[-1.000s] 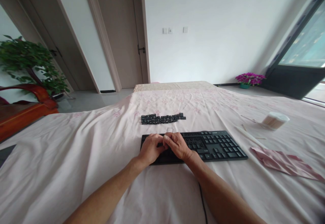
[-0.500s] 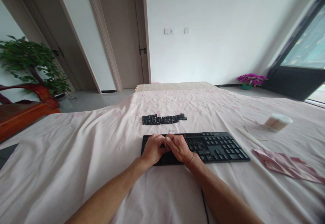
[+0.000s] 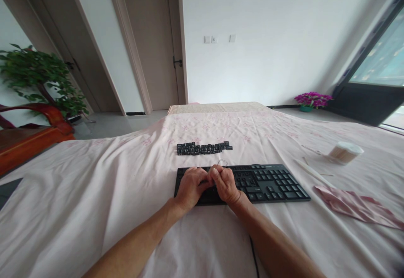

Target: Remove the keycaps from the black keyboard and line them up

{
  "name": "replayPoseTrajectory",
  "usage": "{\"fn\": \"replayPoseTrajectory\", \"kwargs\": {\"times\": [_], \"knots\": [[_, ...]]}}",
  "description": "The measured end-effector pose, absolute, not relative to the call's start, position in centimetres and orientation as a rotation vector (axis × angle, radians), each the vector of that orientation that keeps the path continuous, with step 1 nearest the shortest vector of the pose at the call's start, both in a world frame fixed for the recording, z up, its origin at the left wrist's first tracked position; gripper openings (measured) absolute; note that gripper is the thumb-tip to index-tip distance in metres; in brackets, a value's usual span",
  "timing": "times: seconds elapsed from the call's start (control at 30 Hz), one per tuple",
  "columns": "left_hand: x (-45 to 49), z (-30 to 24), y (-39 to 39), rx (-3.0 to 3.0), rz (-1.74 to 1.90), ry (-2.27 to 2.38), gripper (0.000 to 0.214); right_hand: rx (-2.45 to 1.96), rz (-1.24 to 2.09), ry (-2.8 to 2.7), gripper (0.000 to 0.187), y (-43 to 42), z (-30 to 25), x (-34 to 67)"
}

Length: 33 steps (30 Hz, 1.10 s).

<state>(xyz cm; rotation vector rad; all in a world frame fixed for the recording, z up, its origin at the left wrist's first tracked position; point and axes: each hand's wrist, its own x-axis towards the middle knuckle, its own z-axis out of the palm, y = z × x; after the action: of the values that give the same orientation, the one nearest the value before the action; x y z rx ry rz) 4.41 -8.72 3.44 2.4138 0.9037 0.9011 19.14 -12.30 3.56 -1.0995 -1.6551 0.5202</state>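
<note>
A black keyboard (image 3: 277,184) lies flat on the cloth in front of me. My right hand (image 3: 224,182) is closed over its left-middle part and grips a wire keycap puller (image 3: 223,162), whose thin loop sticks out past the fingers. Close beside it, my left hand (image 3: 193,187) rests over the keyboard's left end. Its fingers are curled, with thumb and forefinger against the right hand's fingers; what they pinch is hidden. Behind the keyboard, many loose black keycaps (image 3: 202,149) lie in uneven rows. Bare sockets show in the keyboard just right of my right hand.
A tub of cotton swabs (image 3: 345,152) lies on the right, with a few loose swabs (image 3: 311,149) near it. A pink cloth (image 3: 360,206) is right of the keyboard. The black cable (image 3: 254,257) runs toward me. The pale tablecloth (image 3: 132,185) has folds.
My right hand has shifted slightly right and turned, and the wire loop has tilted and moved right with it. My left hand stays nearly in place. The keycap rows look the same.
</note>
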Motion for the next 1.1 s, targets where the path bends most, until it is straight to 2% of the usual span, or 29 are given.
{"fn": "replayPoseTrajectory", "kwargs": {"times": [0.53, 0.77, 0.93, 1.1], "knots": [[4.4, 2.7, -8.3, 2.329, 0.814, 1.103, 0.008, -1.035, 0.446, -1.562, 0.042, -12.3, 3.9, 18.9], [4.1, 3.5, -7.9, 2.084, 0.935, 1.148, 0.023, -1.128, 0.437, -1.365, 0.048, -12.0, 4.3, 19.1], [3.0, 4.3, -3.9, 2.022, 1.091, 1.156, 0.015, -1.21, 0.447, -1.349, 0.047, -11.6, 4.4, 19.2], [2.9, 4.9, 2.1, 2.092, 0.996, 1.219, 0.017, -1.233, 0.416, -1.372, 0.047, -11.4, 4.3, 19.1]]}}
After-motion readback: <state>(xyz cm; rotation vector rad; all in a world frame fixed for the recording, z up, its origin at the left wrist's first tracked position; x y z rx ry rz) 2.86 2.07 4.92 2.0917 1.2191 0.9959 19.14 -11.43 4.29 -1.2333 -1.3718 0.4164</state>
